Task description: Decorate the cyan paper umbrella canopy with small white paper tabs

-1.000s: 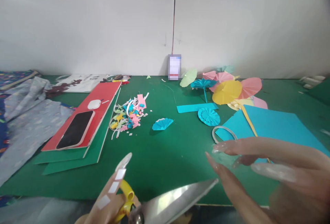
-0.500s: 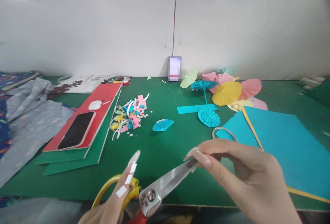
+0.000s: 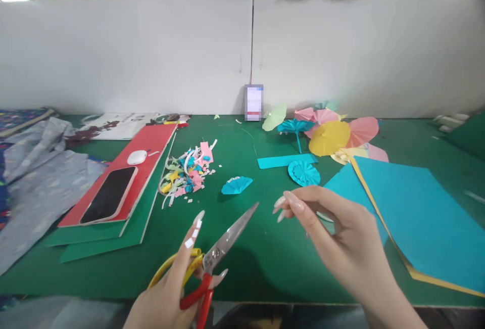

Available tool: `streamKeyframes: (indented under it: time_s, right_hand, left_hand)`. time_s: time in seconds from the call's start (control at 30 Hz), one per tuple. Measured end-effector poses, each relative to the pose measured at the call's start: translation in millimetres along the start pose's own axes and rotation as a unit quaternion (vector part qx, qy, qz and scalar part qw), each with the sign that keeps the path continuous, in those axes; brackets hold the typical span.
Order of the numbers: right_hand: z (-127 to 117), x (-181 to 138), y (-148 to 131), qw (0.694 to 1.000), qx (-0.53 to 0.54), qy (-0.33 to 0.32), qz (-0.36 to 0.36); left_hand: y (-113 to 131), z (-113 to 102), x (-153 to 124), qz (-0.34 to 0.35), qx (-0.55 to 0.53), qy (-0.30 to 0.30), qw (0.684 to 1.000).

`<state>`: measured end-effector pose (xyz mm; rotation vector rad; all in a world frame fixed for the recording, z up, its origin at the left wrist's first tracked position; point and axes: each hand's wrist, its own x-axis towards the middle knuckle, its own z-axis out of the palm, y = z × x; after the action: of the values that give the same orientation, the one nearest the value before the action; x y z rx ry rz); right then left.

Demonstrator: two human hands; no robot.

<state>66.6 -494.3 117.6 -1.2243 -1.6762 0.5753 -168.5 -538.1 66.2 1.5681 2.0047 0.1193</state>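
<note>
My left hand (image 3: 170,283) is closed round a pair of scissors (image 3: 229,238) with red handles, their blades together and pointing up to the right. A thin yellow ring (image 3: 162,271), perhaps a roll of tape, is in the same hand. Several small white pieces (image 3: 194,234) stick to its index finger. To the right of the blade tip, and apart from it, my right hand (image 3: 333,228) has its thumb and fingers pinched together; whatever they hold is too small to make out. A pleated blue paper fan (image 3: 237,185) and a pleated blue paper disc (image 3: 304,173) lie beyond the hands.
Blue sheets (image 3: 413,213) lie at right, below paper umbrellas (image 3: 329,138) and a blue strip (image 3: 286,161). Paper scraps (image 3: 189,170) are heaped left of centre. A phone (image 3: 109,195) rests on a red board (image 3: 151,142); another phone (image 3: 253,102) leans on the white partition (image 3: 132,51).
My right hand has come away from the scissors' tip, still pinched. The scissors and my left hand have shifted slightly up and away. The view has moved a little.
</note>
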Motion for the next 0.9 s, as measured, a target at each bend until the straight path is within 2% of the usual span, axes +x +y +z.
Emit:
streamKeyframes:
  time_s: [0.13,0.27,0.47,0.73,0.83,0.9]
  right_hand:
    - [0,0,-3,0.999,-0.023,0.01,-0.022]
    - [0,0,-3,0.999,-0.018,0.039,-0.027]
    - [3,-4,1,0.992,0.057,0.065,-0.093]
    - [5,-2,0,0.985,0.171,0.014,-0.02]
    - [5,-2,-1,0.984,0.18,0.01,-0.01]
    - [5,-2,-2,0.985,0.171,0.027,-0.011]
  left_hand:
    - [11,6,7,0.007,0.005,-0.04,0.999]
    - [8,18,14,0.033,-0.003,-0.075,0.997]
    - [1,32,25,0.065,-0.012,-0.062,0.996]
    - [-1,38,29,0.068,-0.01,-0.044,0.997]
    - [3,36,28,0.059,-0.051,-0.029,0.997]
    - [6,31,25,0.044,-0.103,0.003,0.994]
